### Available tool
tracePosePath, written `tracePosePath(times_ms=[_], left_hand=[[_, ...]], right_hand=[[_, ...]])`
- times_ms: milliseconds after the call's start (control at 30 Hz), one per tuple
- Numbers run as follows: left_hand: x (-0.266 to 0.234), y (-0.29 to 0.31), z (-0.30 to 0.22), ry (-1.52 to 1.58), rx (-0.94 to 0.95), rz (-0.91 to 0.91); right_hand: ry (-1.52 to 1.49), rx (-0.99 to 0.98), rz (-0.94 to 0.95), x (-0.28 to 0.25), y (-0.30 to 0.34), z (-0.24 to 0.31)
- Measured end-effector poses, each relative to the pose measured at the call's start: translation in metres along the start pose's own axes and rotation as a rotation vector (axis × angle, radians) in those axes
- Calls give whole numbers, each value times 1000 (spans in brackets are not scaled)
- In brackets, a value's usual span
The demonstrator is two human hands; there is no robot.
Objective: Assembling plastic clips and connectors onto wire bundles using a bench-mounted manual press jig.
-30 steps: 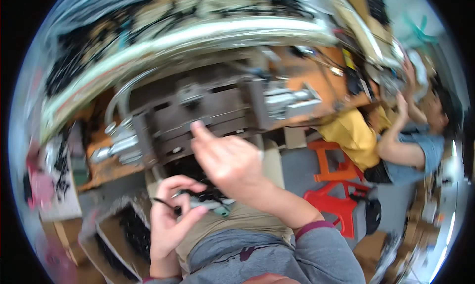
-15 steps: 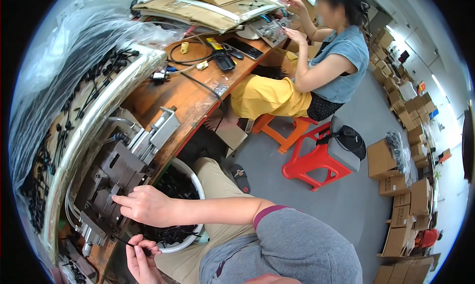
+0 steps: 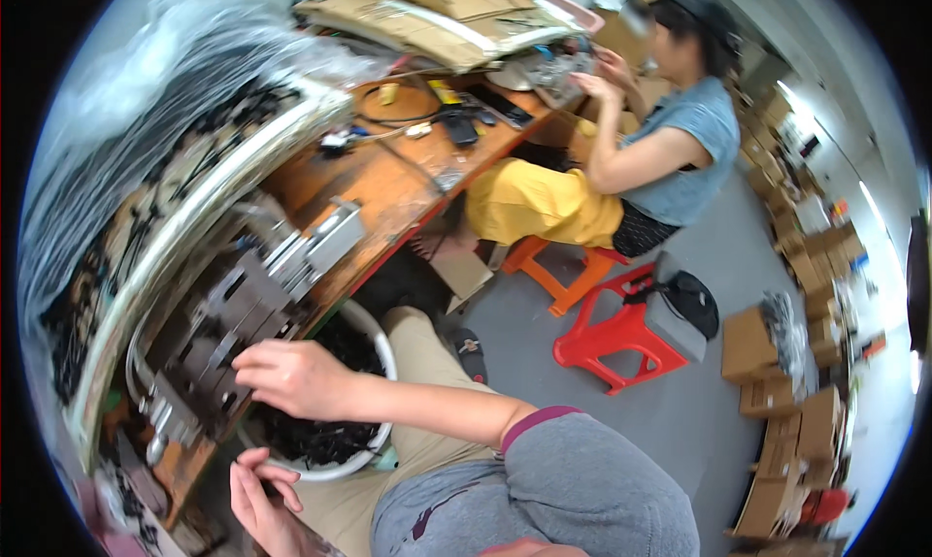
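Right hand [image 3: 296, 375] at the jig [image 3: 254, 303], fingers bunched close together, tips by the small metal block [image 3: 224, 349] mid-jig. Blurry; can't tell if they grip anything or actually touch it. Left hand [image 3: 260, 499] is off the jig, near the bucket [image 3: 377, 335], fingers loosely bent; a dark patch shows between them, can't tell if that's a part or shadow.

Jig sits on the near edge of the table [image 3: 393, 174], running slantwise, a silver slide unit [image 3: 332, 239] at its far end. Bucket is below that edge, black parts [image 3: 325, 442] inside, right forearm passing over it.

Step in hand looks like close fingerwork at the block. To do it well: use fingertips only, light touch, wrist raised so the palm doesn't hide the block. Line up along the jig's length, not across. The slide unit probably moves, so fingers should be well out before anything closes; pinch risk. Left hand best low and near, clear of the jig, any cable end away from its edges.
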State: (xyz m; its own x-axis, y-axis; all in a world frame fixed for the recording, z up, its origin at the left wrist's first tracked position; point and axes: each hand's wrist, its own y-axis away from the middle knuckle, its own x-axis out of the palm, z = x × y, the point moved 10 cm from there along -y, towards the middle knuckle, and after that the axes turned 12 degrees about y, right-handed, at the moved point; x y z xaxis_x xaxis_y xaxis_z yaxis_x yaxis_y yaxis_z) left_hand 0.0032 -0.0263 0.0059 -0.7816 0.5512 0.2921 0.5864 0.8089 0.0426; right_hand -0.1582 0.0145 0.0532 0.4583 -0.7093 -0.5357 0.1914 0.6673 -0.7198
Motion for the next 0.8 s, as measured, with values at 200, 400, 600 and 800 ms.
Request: tracePosePath(times_ms=[200, 400, 600, 800], left_hand=[[7, 5, -10, 202, -48, -38], [12, 8, -9, 163, -74, 102], [16, 13, 2, 290, -196, 99], [24, 10, 13, 305, -296, 186]], right_hand=[[-192, 96, 73, 9, -9, 4], [-84, -6, 216, 10, 6, 24], [72, -66, 432, 32, 48, 22], [-349, 379, 350, 18, 42, -2]])
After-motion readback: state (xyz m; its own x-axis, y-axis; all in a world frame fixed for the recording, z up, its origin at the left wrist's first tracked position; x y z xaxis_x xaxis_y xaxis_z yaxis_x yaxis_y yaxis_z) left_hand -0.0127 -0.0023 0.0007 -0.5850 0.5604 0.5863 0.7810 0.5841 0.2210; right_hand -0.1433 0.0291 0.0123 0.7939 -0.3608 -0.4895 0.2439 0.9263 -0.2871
